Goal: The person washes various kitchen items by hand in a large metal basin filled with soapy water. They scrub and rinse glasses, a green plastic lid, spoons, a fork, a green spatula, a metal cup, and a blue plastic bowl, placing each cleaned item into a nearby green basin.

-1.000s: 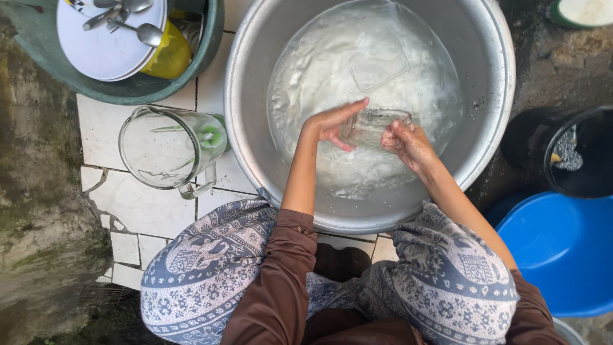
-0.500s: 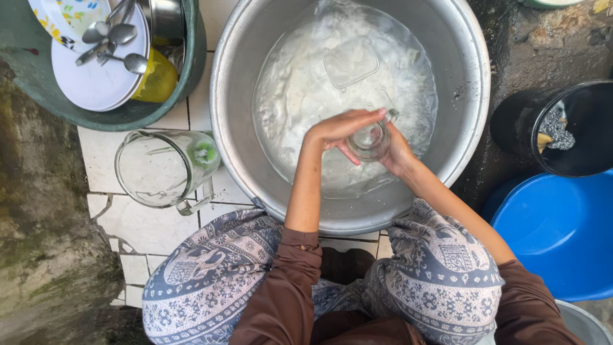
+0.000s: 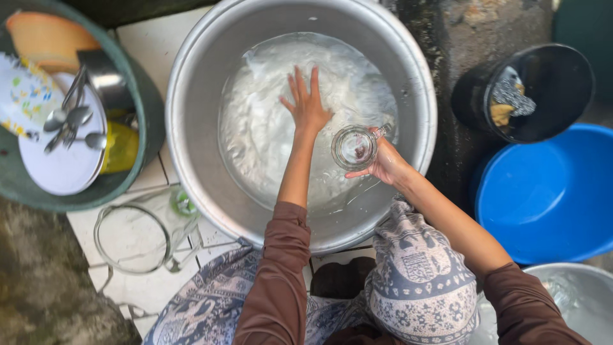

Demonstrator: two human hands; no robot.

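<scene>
Tiled floor (image 3: 137, 291) with soapy metal basin (image 3: 191, 83), blue tub (image 3: 549, 198) alongside; right hand (image 3: 383, 163) grip grasping glass (image 3: 354, 147), left hand (image 3: 308, 105) released.

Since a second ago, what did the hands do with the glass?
The left hand let go of the small glass and now spreads flat over the soapy water. The right hand kept the glass and lifted it upright. The big metal basin stayed put.
</scene>
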